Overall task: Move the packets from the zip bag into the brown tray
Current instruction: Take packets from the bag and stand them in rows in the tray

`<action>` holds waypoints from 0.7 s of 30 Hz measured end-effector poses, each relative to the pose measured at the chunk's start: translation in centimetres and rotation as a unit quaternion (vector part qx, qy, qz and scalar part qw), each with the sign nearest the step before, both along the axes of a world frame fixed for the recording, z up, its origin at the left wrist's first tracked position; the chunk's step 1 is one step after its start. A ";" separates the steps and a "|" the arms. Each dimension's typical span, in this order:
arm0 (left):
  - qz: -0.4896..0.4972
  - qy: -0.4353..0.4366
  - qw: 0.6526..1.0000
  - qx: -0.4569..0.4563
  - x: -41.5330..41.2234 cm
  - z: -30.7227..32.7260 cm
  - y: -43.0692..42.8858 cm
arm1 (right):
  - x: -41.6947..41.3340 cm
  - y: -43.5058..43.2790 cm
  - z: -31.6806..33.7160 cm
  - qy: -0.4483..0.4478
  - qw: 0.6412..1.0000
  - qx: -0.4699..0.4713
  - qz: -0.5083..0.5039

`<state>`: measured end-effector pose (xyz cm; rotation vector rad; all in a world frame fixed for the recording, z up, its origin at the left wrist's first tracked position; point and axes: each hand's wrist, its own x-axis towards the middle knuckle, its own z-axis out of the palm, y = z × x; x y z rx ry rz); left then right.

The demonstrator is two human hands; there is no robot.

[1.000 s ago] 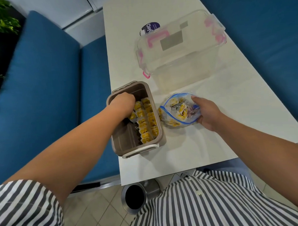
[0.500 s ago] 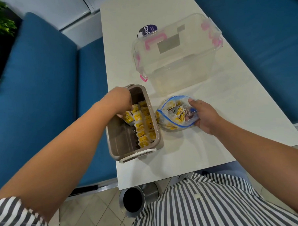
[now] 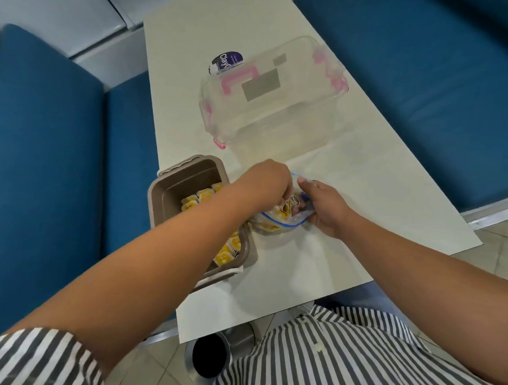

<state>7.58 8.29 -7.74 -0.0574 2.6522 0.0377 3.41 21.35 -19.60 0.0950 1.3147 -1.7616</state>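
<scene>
On the white table [image 3: 364, 216], just right of the brown plastic tray [image 3: 165, 193] lined with yellow packets [image 3: 223, 252], lies the clear blue-rimmed zip bag [image 3: 277, 224]. Left hand [image 3: 268, 186] reaches into its mouth, fingers pinched on packet strings; right hand [image 3: 326, 206] grips the bag's edge, holding it open

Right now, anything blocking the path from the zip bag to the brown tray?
Nothing visible. The zip bag lies right beside the brown tray, whose top is open. Only the left hand, reaching into the bag, and its forearm cross over the tray.
</scene>
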 end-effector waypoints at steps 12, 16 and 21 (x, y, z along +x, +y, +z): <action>-0.111 -0.036 0.993 0.012 -0.3 -2.5 -1.2 | 0.1 0.1 0.0 0.006 1.000 0.018 -0.012; -0.156 -0.048 0.986 -0.019 -0.4 -2.7 -1.0 | 0.1 0.1 0.1 -0.002 1.000 0.010 -0.014; -0.180 -0.060 0.982 -0.025 -0.5 -2.5 -1.1 | 0.0 0.1 -0.1 0.004 1.000 0.015 -0.010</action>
